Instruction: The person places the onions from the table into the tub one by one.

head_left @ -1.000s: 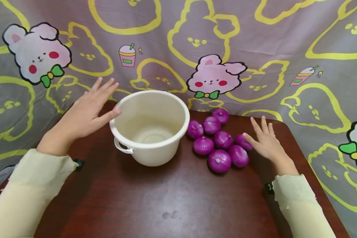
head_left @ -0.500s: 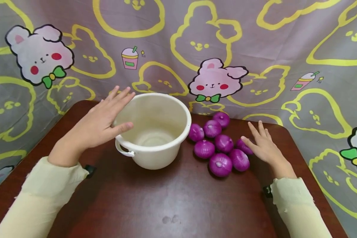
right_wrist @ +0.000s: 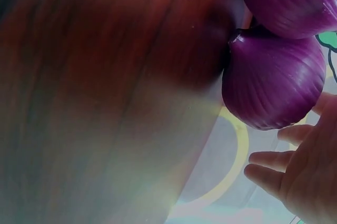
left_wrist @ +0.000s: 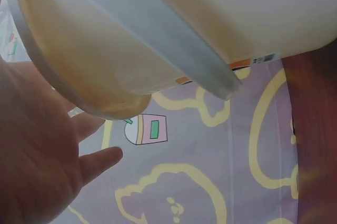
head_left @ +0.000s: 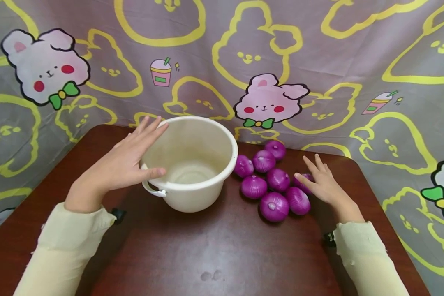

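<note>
1. Cloth (head_left: 323, 53) – the backdrop behind and on both sides, printed with yellow outlines, pink-cheeked rabbits with green bows, and drink cups.
2. Surface (head_left: 214, 246): dark reddish-brown, with rounded far corners and a pale shine near the front.
3. Bucket (head_left: 194, 199): cream-white, upright on the surface left of centre, its inner floor visible from above. Its handle (head_left: 154, 190) hangs down at the near left side.
4. Sleeves, pale yellow-green: the left sleeve (head_left: 59, 250) and the right sleeve (head_left: 362, 255) come in from the bottom corners.
5. Left hand (head_left: 127, 160): at the bucket's left rim, fingers extended and thumb held apart, the thumb over the rim in the head view. Whether skin meets rim I cannot tell.
6. Right hand (head_left: 324, 183): fingers spread, just beside the rightmost onion (head_left: 307, 177) and partly covering it in the head view – contact there cannot be told either.
7. Onions (head_left: 274, 206): eight, purple and glossy, clustered on the surface between the bucket and the right hand; the leftmost sits close to the bucket's right side.
8. Label (left_wrist: 263, 59): a small patch on the bucket's wall, print too blurred to read.
</note>
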The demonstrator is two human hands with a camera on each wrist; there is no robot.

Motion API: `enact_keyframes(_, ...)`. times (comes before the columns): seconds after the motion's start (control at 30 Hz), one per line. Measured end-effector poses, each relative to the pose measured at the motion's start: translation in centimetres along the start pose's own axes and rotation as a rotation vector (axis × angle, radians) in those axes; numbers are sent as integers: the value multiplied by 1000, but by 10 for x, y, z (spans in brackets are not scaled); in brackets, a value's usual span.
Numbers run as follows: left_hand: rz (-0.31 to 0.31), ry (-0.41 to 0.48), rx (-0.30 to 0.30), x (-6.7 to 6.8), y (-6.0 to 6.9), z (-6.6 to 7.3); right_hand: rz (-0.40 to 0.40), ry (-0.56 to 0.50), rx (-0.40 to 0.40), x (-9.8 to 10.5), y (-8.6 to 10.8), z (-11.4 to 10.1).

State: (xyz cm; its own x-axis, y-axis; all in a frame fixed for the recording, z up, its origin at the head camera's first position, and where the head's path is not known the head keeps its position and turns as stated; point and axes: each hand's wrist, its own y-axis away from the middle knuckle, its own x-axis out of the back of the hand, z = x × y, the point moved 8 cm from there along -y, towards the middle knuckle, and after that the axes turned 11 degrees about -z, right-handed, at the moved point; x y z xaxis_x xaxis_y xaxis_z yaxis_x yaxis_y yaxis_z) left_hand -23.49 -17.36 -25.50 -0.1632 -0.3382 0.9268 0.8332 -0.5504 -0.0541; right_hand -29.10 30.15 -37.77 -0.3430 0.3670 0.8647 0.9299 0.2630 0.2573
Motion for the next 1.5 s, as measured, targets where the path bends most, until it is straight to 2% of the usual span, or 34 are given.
enact_keyframes(0.27, -34, 21, -6, -10, -1, 0, -24, -12, 45, -10, -3, -2)
enact_keyframes(0.63, 40, 81, -47, -13, -2, -2, -43, -5, 49, -13, -6, -2)
enact_keyframes(0.83, 47, 84, -47, -13, -4, -2, -39, 9, 54, -13, -7, -3)
enact_keyframes(1.0, 34, 79, -32, -13, -9, -3, -24, 54, 64, -12, -8, -4)
enact_keyframes(1.3, -35, 101, 13, -12, -12, -1, -18, 86, 86, -13, -10, -7)
enact_keyframes(1.5, -37, 113, 27, -12, -12, -2, -6, 119, 112, -14, -11, -8)
